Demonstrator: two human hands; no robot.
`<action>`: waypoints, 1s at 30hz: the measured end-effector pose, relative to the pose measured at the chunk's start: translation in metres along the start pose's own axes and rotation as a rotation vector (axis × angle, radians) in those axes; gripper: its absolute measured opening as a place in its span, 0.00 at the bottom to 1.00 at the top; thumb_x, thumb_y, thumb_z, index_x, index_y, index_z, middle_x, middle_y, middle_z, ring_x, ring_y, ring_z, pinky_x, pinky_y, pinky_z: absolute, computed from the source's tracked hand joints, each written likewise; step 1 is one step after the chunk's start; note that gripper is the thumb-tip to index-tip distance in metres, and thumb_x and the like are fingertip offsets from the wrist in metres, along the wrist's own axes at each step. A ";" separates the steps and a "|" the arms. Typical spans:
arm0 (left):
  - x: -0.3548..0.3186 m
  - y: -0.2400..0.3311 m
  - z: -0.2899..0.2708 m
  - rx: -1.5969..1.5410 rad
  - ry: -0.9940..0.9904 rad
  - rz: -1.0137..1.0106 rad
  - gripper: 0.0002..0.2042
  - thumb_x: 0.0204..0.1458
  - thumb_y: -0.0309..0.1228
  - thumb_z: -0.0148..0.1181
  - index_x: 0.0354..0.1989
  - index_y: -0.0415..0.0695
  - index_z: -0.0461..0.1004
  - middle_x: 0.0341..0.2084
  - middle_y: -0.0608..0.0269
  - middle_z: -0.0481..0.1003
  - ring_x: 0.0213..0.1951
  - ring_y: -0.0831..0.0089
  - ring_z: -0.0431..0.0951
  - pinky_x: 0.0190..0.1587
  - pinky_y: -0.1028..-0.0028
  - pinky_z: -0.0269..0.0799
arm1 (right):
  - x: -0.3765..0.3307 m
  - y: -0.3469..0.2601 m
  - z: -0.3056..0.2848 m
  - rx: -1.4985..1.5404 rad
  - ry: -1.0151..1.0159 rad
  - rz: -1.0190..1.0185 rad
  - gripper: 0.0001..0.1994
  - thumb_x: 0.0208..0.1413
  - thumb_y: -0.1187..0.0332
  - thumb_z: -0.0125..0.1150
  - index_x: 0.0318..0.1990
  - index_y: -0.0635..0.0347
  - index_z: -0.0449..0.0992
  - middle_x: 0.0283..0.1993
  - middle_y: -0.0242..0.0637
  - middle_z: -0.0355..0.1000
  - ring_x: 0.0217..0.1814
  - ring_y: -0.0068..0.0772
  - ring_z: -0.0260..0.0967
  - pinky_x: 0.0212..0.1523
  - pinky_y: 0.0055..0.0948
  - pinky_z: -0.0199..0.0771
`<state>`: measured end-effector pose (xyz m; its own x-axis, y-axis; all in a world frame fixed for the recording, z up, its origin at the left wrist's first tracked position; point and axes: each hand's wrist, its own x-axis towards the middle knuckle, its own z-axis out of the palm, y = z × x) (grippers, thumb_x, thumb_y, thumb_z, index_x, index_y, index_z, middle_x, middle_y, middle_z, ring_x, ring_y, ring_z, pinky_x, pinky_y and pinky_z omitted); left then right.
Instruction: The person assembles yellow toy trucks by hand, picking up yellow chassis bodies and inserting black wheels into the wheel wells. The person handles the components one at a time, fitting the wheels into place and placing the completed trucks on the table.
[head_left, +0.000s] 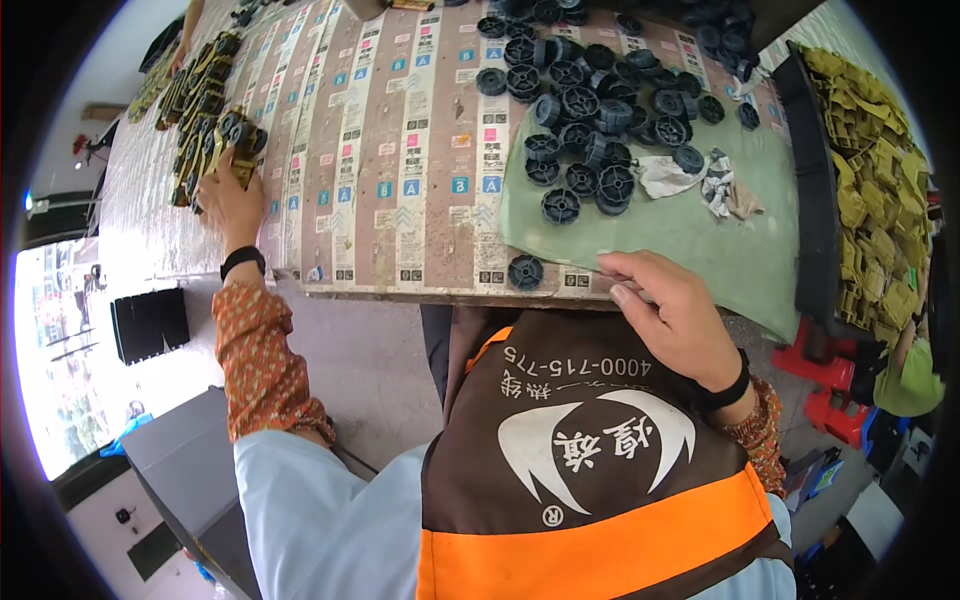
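Observation:
My left hand (232, 205) is stretched out to the table's left side, its fingers closed around an olive toy vehicle chassis with dark wheels (240, 140). That chassis is at the near end of a row of similar wheeled chassis (205, 90). At the front edge of the table, on the right, my right hand (675, 315) holds nothing, its thumb apart from the extended fingers. It rests by the edge of a green sheet (650, 240). One loose dark wheel (525, 272) lies left of it near the edge. Many more dark wheels (580, 125) are heaped beyond, partly on the sheet.
Crumpled white cloth or paper (668, 175) lies on the green sheet. A black bin (803, 180) at the right holds olive plastic parts (870, 190). Red stools (825, 385) stand below it. Another person's arm (190, 30) reaches in at the far left.

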<state>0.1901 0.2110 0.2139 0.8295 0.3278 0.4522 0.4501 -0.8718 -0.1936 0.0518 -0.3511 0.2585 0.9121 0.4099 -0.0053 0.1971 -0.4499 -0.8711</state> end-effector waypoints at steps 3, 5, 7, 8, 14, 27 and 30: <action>0.015 -0.060 0.039 -0.153 0.101 0.159 0.31 0.55 0.45 0.69 0.70 0.60 0.70 0.62 0.55 0.74 0.66 0.51 0.68 0.67 0.50 0.61 | -0.002 0.000 -0.012 -0.030 0.036 -0.088 0.13 0.62 0.75 0.62 0.53 0.66 0.77 0.43 0.48 0.77 0.41 0.52 0.77 0.44 0.41 0.76; 0.013 -0.037 0.026 -0.328 0.171 0.222 0.31 0.55 0.37 0.70 0.69 0.53 0.71 0.64 0.59 0.74 0.64 0.52 0.69 0.68 0.55 0.61 | -0.010 -0.002 -0.041 -0.113 0.125 -0.084 0.13 0.62 0.74 0.63 0.53 0.64 0.79 0.45 0.49 0.78 0.43 0.54 0.77 0.45 0.39 0.77; 0.008 -0.019 0.002 -0.397 0.176 0.227 0.26 0.56 0.35 0.68 0.65 0.52 0.75 0.60 0.56 0.77 0.62 0.52 0.70 0.67 0.55 0.62 | -0.027 -0.006 -0.084 -0.275 0.331 -0.053 0.13 0.61 0.74 0.63 0.53 0.63 0.80 0.47 0.49 0.79 0.46 0.50 0.78 0.47 0.37 0.78; 0.004 -0.004 -0.013 -0.428 0.179 0.224 0.24 0.58 0.36 0.66 0.65 0.53 0.76 0.58 0.55 0.77 0.61 0.53 0.70 0.67 0.55 0.61 | -0.037 -0.014 -0.105 -0.352 0.430 -0.048 0.13 0.61 0.74 0.63 0.53 0.63 0.80 0.49 0.49 0.79 0.47 0.48 0.79 0.49 0.35 0.78; -0.003 0.047 -0.079 -0.690 0.098 0.327 0.19 0.65 0.34 0.60 0.62 0.45 0.75 0.59 0.58 0.74 0.58 0.62 0.72 0.61 0.59 0.67 | -0.114 -0.019 -0.272 -1.052 1.144 0.225 0.27 0.63 0.65 0.68 0.68 0.59 0.71 0.66 0.44 0.73 0.68 0.42 0.70 0.67 0.40 0.69; -0.076 0.408 -0.333 -1.713 -1.469 0.853 0.43 0.63 0.53 0.60 0.80 0.57 0.42 0.75 0.36 0.48 0.74 0.49 0.57 0.66 0.48 0.68 | -0.107 0.028 -0.383 -0.210 0.828 0.298 0.46 0.67 0.38 0.54 0.81 0.59 0.47 0.84 0.51 0.42 0.87 0.42 0.36 0.81 0.38 0.42; -0.088 0.490 -0.350 -1.638 -1.513 0.956 0.48 0.60 0.60 0.61 0.80 0.58 0.39 0.76 0.37 0.47 0.76 0.47 0.51 0.66 0.40 0.65 | -0.093 0.035 -0.390 -0.174 0.715 0.429 0.49 0.64 0.36 0.56 0.81 0.59 0.47 0.84 0.54 0.41 0.87 0.49 0.36 0.81 0.39 0.41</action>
<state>0.2216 -0.3722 0.3844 0.4671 -0.8757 -0.1226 0.0765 -0.0981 0.9922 0.1138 -0.7143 0.4199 0.9165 -0.3974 0.0451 -0.2184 -0.5916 -0.7761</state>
